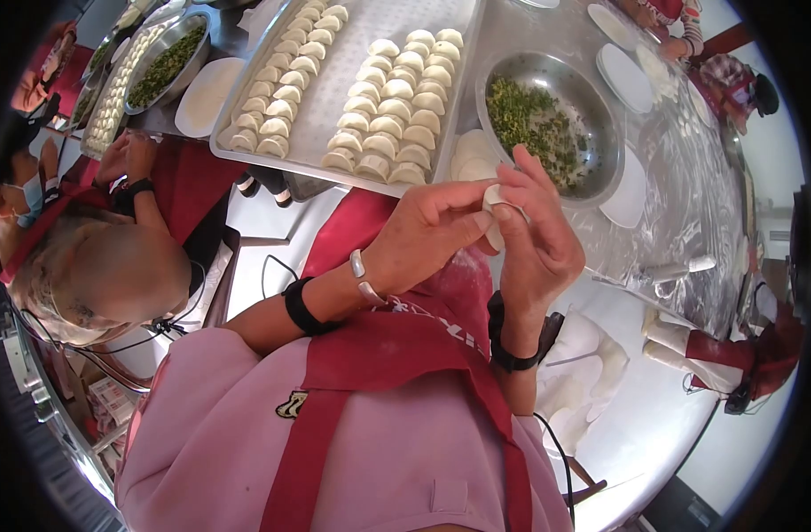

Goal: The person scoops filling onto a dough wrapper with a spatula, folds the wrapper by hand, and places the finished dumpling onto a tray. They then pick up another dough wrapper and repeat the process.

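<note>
Between my two hands is a white dumpling (pixel 494 200), held up in front of the table edge. My left hand (pixel 427 226) pinches it from the left with thumb and fingers. From the other side my right hand (pixel 540 238) grips it, thumb against the dough and fingers curled behind. Part of the dumpling is hidden by the fingers. Just beyond my hands stands a steel bowl (pixel 611 168) with chopped green and yellow filling (pixel 538 124). Round dough wrappers (pixel 473 156) lie left of the bowl. A metal tray (pixel 330 84) holds rows of folded dumplings (pixel 392 120).
A rolling pin (pixel 680 268) lies at the table's right edge. White plates (pixel 624 75) stand on the plastic-covered table (pixel 662 177). At left, a person (pixel 113 239) works near another filling bowl (pixel 201 53). More people are at the right.
</note>
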Tool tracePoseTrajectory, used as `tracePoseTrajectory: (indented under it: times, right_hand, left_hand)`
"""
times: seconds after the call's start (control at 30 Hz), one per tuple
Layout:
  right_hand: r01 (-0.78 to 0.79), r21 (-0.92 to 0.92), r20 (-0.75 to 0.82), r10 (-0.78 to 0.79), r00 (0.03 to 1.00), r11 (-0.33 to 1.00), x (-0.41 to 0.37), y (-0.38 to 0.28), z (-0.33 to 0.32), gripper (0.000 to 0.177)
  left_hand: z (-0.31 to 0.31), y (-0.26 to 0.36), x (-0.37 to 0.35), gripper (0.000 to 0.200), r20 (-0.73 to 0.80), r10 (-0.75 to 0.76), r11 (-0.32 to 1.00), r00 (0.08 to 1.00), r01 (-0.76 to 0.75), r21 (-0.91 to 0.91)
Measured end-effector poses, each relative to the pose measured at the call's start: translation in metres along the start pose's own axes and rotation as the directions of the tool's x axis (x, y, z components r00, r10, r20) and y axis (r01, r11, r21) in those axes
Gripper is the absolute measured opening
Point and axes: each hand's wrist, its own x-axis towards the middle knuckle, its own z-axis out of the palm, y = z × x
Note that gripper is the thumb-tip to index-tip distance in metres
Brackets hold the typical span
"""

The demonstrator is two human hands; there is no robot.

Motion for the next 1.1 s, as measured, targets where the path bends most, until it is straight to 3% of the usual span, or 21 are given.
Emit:
tracePoseTrajectory:
  times: [0.07,0.17,0.37,0.47,0.67,0.87,0.97,1.07,1.1]
  right_hand:
    - [0.099,-0.035,0.050,-0.098,0.994,0.994,0.001,0.008,-0.003,0.016]
    - [0.134,-0.106,0.111,-0.123,0.986,0.985,0.002,0.007,-0.006,0.016]
    - [-0.022,-0.009,0.018,0.022,1.000,1.000,-0.001,0.003,0.002,0.015]
    - [0.044,-0.035,0.070,-0.041,0.997,0.998,-0.002,0.007,0.000,0.016]
    - [0.152,-0.077,0.133,-0.141,0.981,0.985,0.000,0.011,-0.003,0.018]
    - [-0.039,0.145,0.082,0.027,0.996,0.989,-0.003,0.005,0.003,0.021]
    - [0.120,0.047,0.155,-0.126,0.980,0.992,-0.003,0.017,-0.001,0.023]
    - [0.071,0.071,0.205,-0.084,0.975,0.995,-0.005,0.021,-0.001,0.028]
    - [-0.011,0.089,0.157,-0.003,0.988,0.996,-0.005,0.015,0.002,0.030]
  left_hand:
    - [0.000,0.003,0.000,0.025,0.008,-0.001,0.999,1.000,0.000,0.050]
    - [-0.002,0.001,0.000,0.023,0.012,0.005,0.997,1.000,-0.006,0.081]
    - [-0.004,0.000,0.000,0.023,0.000,-0.034,0.998,0.999,0.034,0.051]
    - [-0.007,0.000,0.000,0.022,0.033,-0.007,0.989,0.999,0.002,0.147]
    - [-0.007,-0.003,-0.001,0.023,0.012,-0.042,0.984,0.999,0.039,0.173]
    - [-0.002,-0.002,-0.001,0.016,-0.038,0.017,0.996,0.999,-0.013,0.092]
    - [-0.009,-0.009,-0.003,0.022,0.026,-0.018,0.992,0.999,0.015,0.126]
    - [-0.010,-0.016,0.000,0.024,-0.041,0.055,0.971,0.998,-0.044,0.236]
    - [-0.007,-0.015,0.000,0.024,-0.083,0.047,0.983,0.995,-0.031,0.180]
